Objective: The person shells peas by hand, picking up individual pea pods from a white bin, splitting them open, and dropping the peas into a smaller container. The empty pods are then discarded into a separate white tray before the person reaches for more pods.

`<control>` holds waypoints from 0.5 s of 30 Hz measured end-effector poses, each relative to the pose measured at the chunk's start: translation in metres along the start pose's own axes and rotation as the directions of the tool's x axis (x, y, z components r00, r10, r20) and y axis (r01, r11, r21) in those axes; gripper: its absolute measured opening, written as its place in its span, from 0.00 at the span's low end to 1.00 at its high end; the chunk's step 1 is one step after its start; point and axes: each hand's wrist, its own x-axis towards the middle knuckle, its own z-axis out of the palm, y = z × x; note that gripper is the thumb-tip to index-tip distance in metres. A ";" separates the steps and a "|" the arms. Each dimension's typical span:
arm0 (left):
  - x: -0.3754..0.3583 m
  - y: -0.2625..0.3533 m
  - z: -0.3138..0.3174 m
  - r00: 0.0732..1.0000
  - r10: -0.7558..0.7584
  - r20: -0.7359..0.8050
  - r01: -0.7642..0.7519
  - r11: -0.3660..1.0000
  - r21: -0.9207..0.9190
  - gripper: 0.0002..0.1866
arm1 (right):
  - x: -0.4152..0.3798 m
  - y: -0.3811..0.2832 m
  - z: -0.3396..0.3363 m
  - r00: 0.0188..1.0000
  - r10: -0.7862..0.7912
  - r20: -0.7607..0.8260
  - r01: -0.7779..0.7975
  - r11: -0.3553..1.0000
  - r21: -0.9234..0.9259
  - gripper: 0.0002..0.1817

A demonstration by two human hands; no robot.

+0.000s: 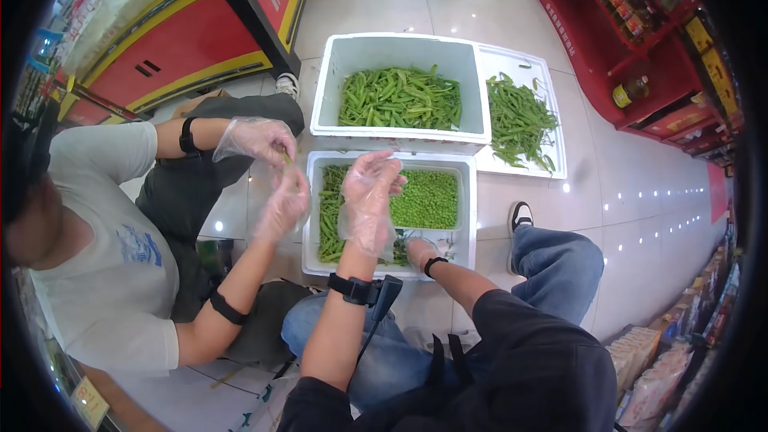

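At the left, a co-worker (104, 232) in a pale shirt pinches a green pod (287, 158) between gloved fingers, outside the near foam box's left edge. The near foam box (470, 216) holds pods (330, 208) along its left side and a clear tub (458, 226) of shelled peas (428, 198) at right. Over its middle is the left hand (370, 200), gloved, fingers curled; whether they grip anything cannot be told. The right hand (422, 253) reaches over the near rim below the tub, its fingers too hidden to read. Beyond, the far foam box (320, 112) holds whole pea pods (400, 98). Right of it, more pods (520, 120) lie on a white foam lid (552, 162); tiled floor (592, 144) separates the lid from the red shelf (588, 56).
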 end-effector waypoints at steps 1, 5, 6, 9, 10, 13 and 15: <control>-0.001 0.000 0.000 1.000 0.004 0.003 -0.004 1.000 -0.006 0.17 | 0.001 0.001 0.000 1.000 -0.021 -0.020 0.021 1.000 0.018 0.11; 0.000 0.002 0.001 0.998 0.030 0.046 -0.032 0.999 0.042 0.16 | -0.018 0.008 -0.009 0.951 -0.187 -0.246 0.213 0.973 0.084 0.07; -0.004 -0.003 -0.002 0.998 0.028 0.064 -0.032 0.998 0.058 0.15 | -0.023 0.010 -0.011 0.950 -0.188 -0.248 0.213 0.974 0.077 0.07; 0.000 -0.016 -0.010 0.990 0.064 0.124 -0.084 0.983 0.161 0.16 | -0.036 0.015 -0.023 0.971 -0.109 -0.211 0.151 0.969 0.194 0.15; -0.001 -0.024 -0.014 0.989 0.064 0.132 -0.085 0.984 0.157 0.16 | -0.042 0.020 -0.020 0.971 -0.102 -0.216 0.145 0.971 0.192 0.15; 0.010 -0.045 -0.020 0.984 0.087 0.157 -0.135 0.935 0.327 0.13 | -0.050 0.033 -0.028 0.961 -0.022 -0.276 0.118 0.934 0.337 0.20; 0.018 -0.064 -0.028 0.955 0.231 0.185 -0.294 0.673 0.679 0.12 | -0.064 0.031 -0.043 0.965 0.018 -0.262 0.080 0.930 0.360 0.19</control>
